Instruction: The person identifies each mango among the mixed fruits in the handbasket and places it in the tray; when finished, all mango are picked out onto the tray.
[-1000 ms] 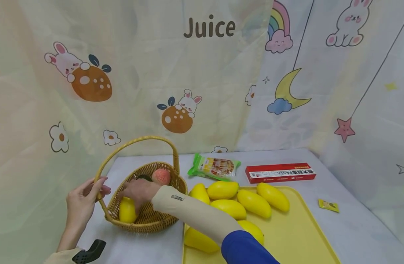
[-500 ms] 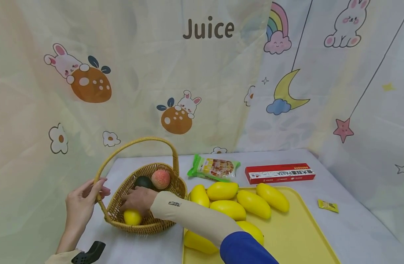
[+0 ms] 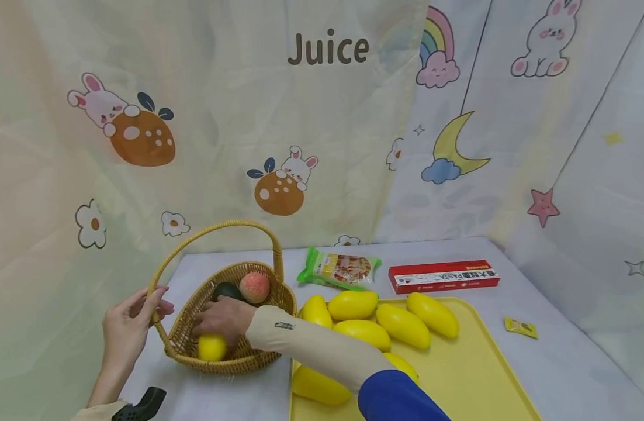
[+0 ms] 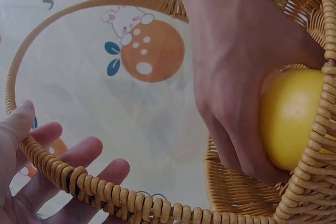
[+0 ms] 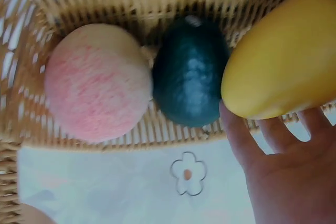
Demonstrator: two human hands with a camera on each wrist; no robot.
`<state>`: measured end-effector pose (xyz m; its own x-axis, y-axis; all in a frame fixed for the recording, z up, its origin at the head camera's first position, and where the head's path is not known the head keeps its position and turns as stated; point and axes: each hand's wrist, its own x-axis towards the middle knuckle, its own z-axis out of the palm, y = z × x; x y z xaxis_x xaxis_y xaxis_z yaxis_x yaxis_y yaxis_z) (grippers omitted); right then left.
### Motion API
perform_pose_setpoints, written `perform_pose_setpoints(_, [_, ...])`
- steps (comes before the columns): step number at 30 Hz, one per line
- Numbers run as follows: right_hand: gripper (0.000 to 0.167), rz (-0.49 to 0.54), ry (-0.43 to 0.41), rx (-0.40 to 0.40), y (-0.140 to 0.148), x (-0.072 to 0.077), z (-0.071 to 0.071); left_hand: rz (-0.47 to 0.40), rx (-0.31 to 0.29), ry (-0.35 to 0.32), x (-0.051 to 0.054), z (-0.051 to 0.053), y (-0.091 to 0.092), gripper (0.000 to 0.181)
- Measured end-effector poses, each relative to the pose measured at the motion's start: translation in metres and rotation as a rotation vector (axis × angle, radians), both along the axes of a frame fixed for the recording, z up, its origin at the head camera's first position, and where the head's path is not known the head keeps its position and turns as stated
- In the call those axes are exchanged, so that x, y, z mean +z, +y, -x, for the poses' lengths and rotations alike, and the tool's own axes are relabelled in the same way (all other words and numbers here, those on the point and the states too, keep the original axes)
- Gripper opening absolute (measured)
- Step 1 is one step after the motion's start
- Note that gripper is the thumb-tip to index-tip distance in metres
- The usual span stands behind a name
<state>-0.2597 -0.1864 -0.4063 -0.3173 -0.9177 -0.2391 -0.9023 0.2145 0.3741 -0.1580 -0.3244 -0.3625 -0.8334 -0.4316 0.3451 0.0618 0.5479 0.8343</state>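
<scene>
In the head view, a wicker basket [image 3: 232,368] with a tall arched handle [image 3: 232,223] stands at the left of the table. My left hand [image 3: 126,330] holds the handle's left side between thumb and fingers. My right hand [image 3: 224,320] reaches down inside the basket and grips a yellow mango [image 3: 213,349], its fingers along one side and the thumb on the other in the right wrist view. Beside the mango lie a dark green avocado [image 5: 191,72] and a pink peach [image 5: 100,82]. The hand hides part of the mango in the head view.
A yellow tray [image 3: 480,374] bearing several mangoes [image 3: 403,325] stands right of the basket, partly under the right forearm. Behind it lie a green food packet [image 3: 340,269] and a red pasta box [image 3: 444,276]. A small yellow sachet [image 3: 520,327] lies at the right.
The right hand has moved the mango lower and slightly right inside the basket, uncovering the avocado. The left hand keeps its place on the handle. The head view has shifted slightly.
</scene>
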Motion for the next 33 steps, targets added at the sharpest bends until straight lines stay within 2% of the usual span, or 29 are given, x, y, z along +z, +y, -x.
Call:
perform_pose_setpoints(4, [0.065,0.067,-0.030,-0.002,0.009,0.006,0.006,-0.005,0.001,-0.004,-0.002,0.000,-0.001,0.040])
perform_pose_setpoints(10, [0.068,0.158,-0.098,-0.019,0.030,0.029,0.012,0.004,0.002,-0.006,-0.004,0.000,-0.003,0.040])
perform_pose_setpoints(18, [0.060,0.329,-0.133,-0.033,0.080,0.048,0.023,-0.009,0.006,-0.017,-0.003,0.002,-0.003,0.039])
perform_pose_setpoints(26, [0.071,0.418,-0.235,-0.148,0.149,0.063,0.019,-0.013,-0.020,0.010,-0.002,0.004,-0.003,0.037])
perform_pose_setpoints(33, [0.068,0.442,-0.268,-0.274,0.218,0.068,0.009,-0.008,-0.027,-0.004,-0.002,0.002,-0.004,0.039])
